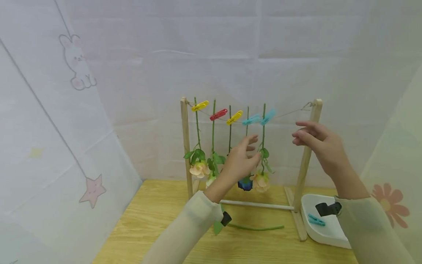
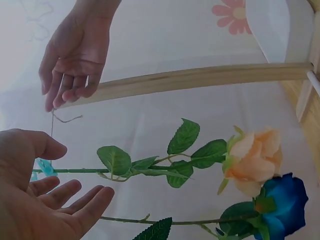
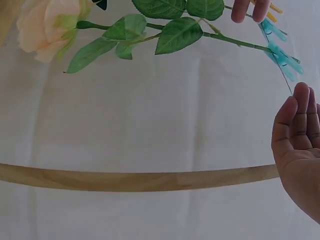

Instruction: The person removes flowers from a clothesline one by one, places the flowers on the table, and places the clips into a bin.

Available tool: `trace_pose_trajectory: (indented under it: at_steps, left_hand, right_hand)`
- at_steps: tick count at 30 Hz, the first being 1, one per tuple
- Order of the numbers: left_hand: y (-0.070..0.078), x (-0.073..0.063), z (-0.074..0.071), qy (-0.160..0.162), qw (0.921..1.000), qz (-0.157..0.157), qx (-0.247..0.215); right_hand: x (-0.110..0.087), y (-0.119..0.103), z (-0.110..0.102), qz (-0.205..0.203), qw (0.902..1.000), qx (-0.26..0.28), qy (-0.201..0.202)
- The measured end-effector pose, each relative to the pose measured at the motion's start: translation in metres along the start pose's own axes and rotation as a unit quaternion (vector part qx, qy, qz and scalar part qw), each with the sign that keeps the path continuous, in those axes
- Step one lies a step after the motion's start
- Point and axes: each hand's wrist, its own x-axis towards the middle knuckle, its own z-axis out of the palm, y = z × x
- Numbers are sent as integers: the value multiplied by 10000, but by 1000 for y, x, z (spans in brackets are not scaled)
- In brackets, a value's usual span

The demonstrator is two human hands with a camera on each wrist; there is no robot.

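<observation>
My left hand [image 1: 238, 161] is held with fingers apart in front of the hanging flowers, close to the stem of the right-hand peach rose [image 1: 261, 182]; nothing is in its grasp. My right hand [image 1: 324, 146] hovers by the right post, fingers loosely bent and holding nothing, near the string [image 1: 288, 113]. Blue clothespins [image 1: 268, 116] clip that peach rose and a blue rose [image 1: 245, 184] upside down. Farther left, a red clothespin [image 1: 218, 114] and yellow clothespins [image 1: 200, 106] hold more stems, including another peach rose [image 1: 199, 169]. My left hand and forearm partly hide the middle flowers.
The string spans a wooden frame [image 1: 306, 165] with a white bottom bar [image 1: 257, 205]. A green stem [image 1: 257, 229] with a leaf lies on the wooden table [image 1: 132, 227]. At right, a white tray [image 1: 324, 240] contains a blue-green clothespin [image 1: 316, 220]. Printed cloth surrounds the table.
</observation>
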Motion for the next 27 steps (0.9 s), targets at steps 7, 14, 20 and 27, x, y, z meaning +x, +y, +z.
trace_pose_trajectory:
  at_steps: [7, 14, 20, 27]
  left_hand:
    - [1, 13, -2, -122, 9958, -276, -866]
    - [-1, 21, 0, -206, 9928, -410, -1104]
    - [-5, 32, 2, -318, 9862, -463, -1560]
    - [-6, 40, 4, -341, 9729, -739, -2165]
  right_hand:
    - [26, -12, 15, -87, 9997, 102, -185]
    - [42, -17, 26, 181, 9992, -293, -207]
    - [54, -19, 27, 525, 9957, -737, -173]
    - [60, -21, 27, 739, 9898, -1180, -297]
